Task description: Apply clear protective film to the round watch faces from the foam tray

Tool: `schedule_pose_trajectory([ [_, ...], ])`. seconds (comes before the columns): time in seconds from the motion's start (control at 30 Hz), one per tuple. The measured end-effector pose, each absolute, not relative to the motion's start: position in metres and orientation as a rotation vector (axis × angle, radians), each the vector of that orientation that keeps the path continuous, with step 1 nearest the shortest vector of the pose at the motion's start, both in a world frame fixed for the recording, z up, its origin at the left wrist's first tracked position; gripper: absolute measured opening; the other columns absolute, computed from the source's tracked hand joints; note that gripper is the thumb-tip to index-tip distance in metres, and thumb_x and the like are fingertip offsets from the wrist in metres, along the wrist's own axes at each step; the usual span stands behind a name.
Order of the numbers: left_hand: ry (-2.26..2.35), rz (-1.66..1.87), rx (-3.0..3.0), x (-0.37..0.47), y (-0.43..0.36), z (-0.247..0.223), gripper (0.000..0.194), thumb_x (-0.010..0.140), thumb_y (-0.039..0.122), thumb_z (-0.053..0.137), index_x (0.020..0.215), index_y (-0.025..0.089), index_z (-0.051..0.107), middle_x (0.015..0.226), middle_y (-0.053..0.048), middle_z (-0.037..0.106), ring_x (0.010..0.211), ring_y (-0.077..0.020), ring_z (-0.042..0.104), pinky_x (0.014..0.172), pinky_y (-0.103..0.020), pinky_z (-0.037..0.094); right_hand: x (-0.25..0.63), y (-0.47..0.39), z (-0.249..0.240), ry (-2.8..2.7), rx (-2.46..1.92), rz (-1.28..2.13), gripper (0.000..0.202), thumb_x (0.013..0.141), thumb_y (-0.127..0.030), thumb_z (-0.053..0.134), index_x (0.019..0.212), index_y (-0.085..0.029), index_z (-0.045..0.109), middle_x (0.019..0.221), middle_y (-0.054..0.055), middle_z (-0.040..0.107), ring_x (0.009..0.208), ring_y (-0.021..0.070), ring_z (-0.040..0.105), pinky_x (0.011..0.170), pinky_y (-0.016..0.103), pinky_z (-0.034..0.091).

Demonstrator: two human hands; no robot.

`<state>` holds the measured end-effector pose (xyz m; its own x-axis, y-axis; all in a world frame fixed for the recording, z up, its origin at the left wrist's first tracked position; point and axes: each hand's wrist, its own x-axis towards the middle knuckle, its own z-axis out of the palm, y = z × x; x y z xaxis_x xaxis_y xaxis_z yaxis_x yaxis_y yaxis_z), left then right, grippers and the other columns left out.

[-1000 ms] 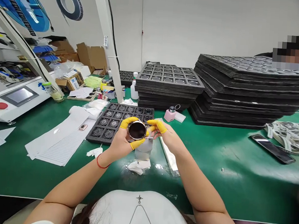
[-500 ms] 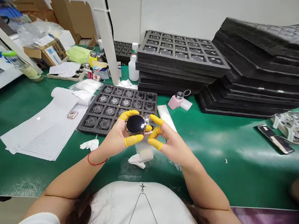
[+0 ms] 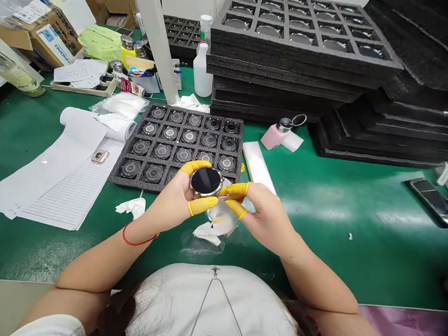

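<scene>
My left hand (image 3: 167, 205) is closed around a round watch (image 3: 206, 181), its dark glossy face up and metal rim showing. Yellow finger cots cover the fingertips of both hands. My right hand (image 3: 268, 220) is pinched at the watch's right edge; a thin pale piece shows by its fingertips, too small to name. Just beyond the hands lies a black foam tray (image 3: 131, 183) with round watch parts in its cells. Under the hands, a crumpled white tissue (image 3: 207, 233) and clear plastic lie on the green table.
Stacked foam trays (image 3: 304, 56) rise behind, with a taller black stack (image 3: 403, 129) at right. A pink pump bottle (image 3: 275, 137) and white strip (image 3: 260, 165) lie right of the tray. Papers (image 3: 50, 176) hold a small rose-gold watch case (image 3: 100, 157). A phone-like device (image 3: 431, 198) lies far right.
The view has tilted down and come closer. My right hand's fingers, spread before, have drawn together at the watch's edge. The watch stays in my left hand.
</scene>
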<state>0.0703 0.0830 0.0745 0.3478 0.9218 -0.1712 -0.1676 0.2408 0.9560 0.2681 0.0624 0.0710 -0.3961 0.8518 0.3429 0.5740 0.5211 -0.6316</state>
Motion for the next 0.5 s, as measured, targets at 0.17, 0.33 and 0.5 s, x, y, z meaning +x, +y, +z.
schedule_pose_trajectory([
  [0.17, 0.925, 0.886, 1.059, 0.071, 0.084, 0.073, 0.059, 0.07, 0.011, 0.075, 0.117, 0.021, 0.042, 0.101, -0.002, 0.063, 0.092, -0.0174, 0.068, 0.082, -0.026, 0.057, 0.267, 0.062, 0.069, -2.168, -1.179, 0.48, 0.003, 0.087, -0.012, 0.057, 0.086, -0.015, 0.057, 0.077, 0.005, 0.062, 0.069, 0.018, 0.056, 0.063, 0.031, 0.041],
  [0.33, 0.921, 0.867, 1.011, 0.072, 0.085, 0.075, 0.059, 0.07, 0.016, 0.077, 0.116, 0.021, 0.04, 0.099, -0.002, 0.064, 0.093, -0.0211, 0.07, 0.087, -0.033, 0.056, 0.265, 0.062, 0.067, -2.226, -1.17, 0.435, 0.012, 0.091, -0.015, 0.052, 0.079, -0.018, 0.054, 0.083, 0.005, 0.061, 0.076, 0.0183, 0.055, 0.068, 0.033, 0.042],
  [0.5, 0.964, 0.934, 0.974, 0.072, 0.094, 0.066, 0.059, 0.071, 0.019, 0.076, 0.117, 0.021, 0.038, 0.1, -0.003, 0.064, 0.092, -0.0221, 0.07, 0.09, -0.04, 0.055, 0.272, 0.051, 0.084, -2.185, -1.151, 0.359, 0.012, 0.089, -0.013, 0.055, 0.083, -0.022, 0.059, 0.1, 0.006, 0.059, 0.093, 0.0211, 0.053, 0.083, 0.04, 0.042],
])
